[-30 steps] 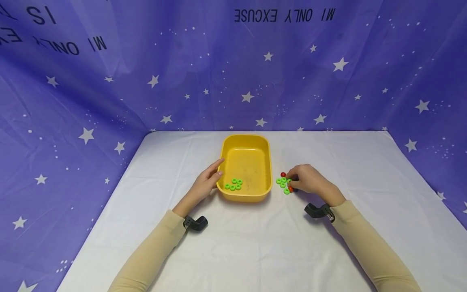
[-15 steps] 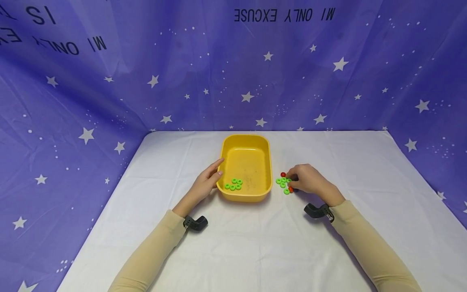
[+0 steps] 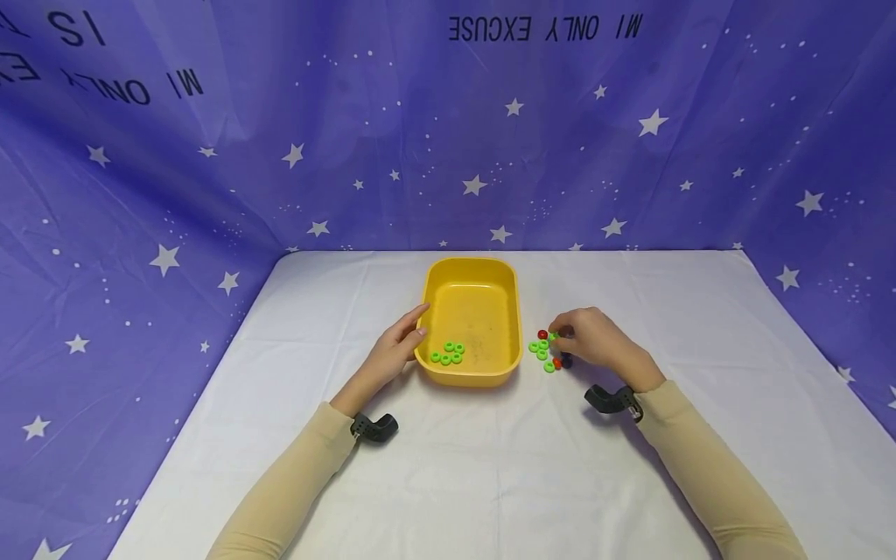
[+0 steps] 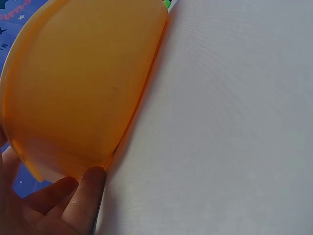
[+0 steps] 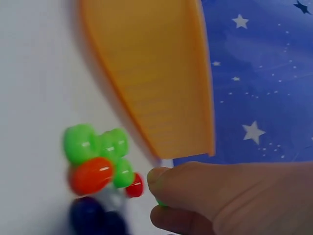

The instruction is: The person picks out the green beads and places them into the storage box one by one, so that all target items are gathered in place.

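At the yellow plastic tub [image 3: 470,379] my left hand [image 3: 388,350] holds the left wall, thumb over the rim. In the left wrist view its fingers [image 4: 88,196] press the outside of the wall low down. My right hand [image 3: 595,338] pinches a green bead [image 3: 553,337] between thumb and forefinger, mostly covered by the fingertips in the right wrist view. Below it lies a small group with several green beads [image 3: 534,347], a red bead [image 3: 542,334], an orange bead [image 5: 92,175] and dark blue beads [image 5: 88,215]. Several ring-shaped green beads [image 3: 446,359] lie inside the tub.
A white cloth [image 3: 476,474] covers the table. Purple star-printed curtains [image 3: 392,140] close off the back and both sides. A black wrist mount [image 3: 376,428] sticks out under the left forearm, another black mount [image 3: 609,400] under the right.
My right hand has risen slightly from the group with the green bead between its fingertips, uncovering more of the dark blue beads. The left hand and the tub stay put.
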Demonstrator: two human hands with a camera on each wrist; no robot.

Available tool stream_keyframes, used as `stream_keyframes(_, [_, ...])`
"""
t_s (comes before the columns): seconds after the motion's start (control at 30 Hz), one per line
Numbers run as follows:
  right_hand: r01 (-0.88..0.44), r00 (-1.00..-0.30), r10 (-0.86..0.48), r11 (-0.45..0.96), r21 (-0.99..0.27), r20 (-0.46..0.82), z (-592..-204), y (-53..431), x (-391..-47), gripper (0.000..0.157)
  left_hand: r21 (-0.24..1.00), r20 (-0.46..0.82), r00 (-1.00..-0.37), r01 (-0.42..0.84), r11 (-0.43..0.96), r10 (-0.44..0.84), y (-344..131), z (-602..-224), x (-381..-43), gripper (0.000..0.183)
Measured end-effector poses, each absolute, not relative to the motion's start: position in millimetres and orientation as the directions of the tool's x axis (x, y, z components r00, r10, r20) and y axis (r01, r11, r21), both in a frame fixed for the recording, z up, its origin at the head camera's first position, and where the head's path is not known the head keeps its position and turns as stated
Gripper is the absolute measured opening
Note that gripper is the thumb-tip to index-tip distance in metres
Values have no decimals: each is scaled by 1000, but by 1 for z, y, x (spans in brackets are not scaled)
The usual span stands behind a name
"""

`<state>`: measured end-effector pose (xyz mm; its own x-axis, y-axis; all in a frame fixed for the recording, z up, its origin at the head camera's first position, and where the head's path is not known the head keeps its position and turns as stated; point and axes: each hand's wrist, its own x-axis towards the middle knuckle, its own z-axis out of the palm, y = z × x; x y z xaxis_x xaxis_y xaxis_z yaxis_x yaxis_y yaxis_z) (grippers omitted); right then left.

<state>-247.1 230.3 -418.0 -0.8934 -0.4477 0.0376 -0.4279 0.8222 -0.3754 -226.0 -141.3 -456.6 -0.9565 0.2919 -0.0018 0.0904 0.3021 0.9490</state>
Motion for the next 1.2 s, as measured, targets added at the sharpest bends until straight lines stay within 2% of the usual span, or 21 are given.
stream_keyframes(0.3, [-461,-882,-459,798,-388,105,-395,222,-248,25,948,-9,-959,81,309,282,-142,-458,-227,53])
stream_keyframes(0.57, [-531,-846,-500,759,-377,185,-373,191,-252,25,949,2,-957,93,303,289,-142,-458,-227,53])
stream_keyframes(0.87, [-572,-812,-567,728,-377,139,-373,142,-254,26,949,10,-957,101,299,291,-142,-459,-227,52])
stream_keyframes(1.2, [-618,-774,-627,717,-321,91,-388,106,-256,17,951,4,-957,94,296,291,-141,-457,-226,53])
